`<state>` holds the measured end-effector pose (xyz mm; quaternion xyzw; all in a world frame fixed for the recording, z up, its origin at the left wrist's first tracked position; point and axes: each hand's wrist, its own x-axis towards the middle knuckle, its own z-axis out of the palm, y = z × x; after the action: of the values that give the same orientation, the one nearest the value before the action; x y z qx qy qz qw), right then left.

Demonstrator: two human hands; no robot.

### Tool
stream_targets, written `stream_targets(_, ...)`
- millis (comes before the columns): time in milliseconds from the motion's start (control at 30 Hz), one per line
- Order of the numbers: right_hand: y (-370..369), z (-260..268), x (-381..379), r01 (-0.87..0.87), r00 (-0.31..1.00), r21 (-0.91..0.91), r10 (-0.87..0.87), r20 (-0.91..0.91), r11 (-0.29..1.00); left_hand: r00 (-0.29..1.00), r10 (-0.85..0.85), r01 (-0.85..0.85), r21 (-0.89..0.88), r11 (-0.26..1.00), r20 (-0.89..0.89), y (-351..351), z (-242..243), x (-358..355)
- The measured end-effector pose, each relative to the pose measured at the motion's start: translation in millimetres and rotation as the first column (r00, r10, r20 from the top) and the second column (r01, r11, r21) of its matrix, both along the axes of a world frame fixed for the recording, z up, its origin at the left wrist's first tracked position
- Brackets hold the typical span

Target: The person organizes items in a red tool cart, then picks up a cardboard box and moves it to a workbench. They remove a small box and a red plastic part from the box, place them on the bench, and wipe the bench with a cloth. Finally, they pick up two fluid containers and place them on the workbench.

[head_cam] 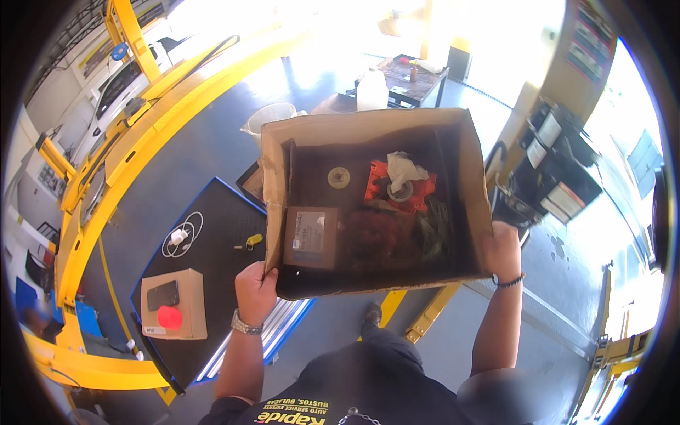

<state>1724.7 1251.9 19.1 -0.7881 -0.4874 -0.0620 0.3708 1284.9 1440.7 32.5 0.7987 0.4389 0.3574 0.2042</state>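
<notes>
An open cardboard box point(372, 125) is held up in front of my body, with dark stains on its inside. My left hand point(256, 291) grips its near left corner, thumb over the wall. At the right wall my right hand point(500, 252) holds on, slightly blurred. Inside lie a smaller cardboard box point(326, 255) with a label, a round pale disc point(338, 178), an orange-red part point(376, 178) with a crumpled whitish piece point(405, 171) on it, and dim reddish and greenish items that I cannot make out.
A blue-edged cart point(223, 319) at left bears a white charger with cable point(179, 237), a yellow-green key fob point(255, 239) and a small carton point(194, 303) with a phone point(163, 296) on it. Beyond stand a white jug point(373, 90), a plastic pitcher point(268, 115) and a work table point(419, 87). Yellow lift parts point(127, 143) curve along the left.
</notes>
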Motion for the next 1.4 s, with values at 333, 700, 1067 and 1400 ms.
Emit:
stream_targets(333,236.9,21.1,95.5,-0.107,0.966,-0.269,0.037,-0.256,0.957,0.958,0.285,-0.282,-0.248,0.927,-0.022,46.0,-38.7,64.1)
stream_targets(700,396.1,-36.1,154.0,-0.427,0.882,-0.370,0.289,-0.372,0.825,0.958,0.100,-0.147,-0.159,0.976,-0.271,96.3,-31.0,76.7)
stream_targets(1067,469.3,-16.9,162.3,-0.587,0.810,-0.515,0.442,-0.386,0.625,0.819,0.130,-0.180,-0.035,0.983,-0.559,177.0,49.6,146.5)
stream_targets(1400,497.7,-13.1,181.9,-0.720,0.692,-0.496,0.553,-0.463,0.485,0.657,-0.220,-0.117,-0.386,0.915,-0.721,220.6,40.9,192.9)
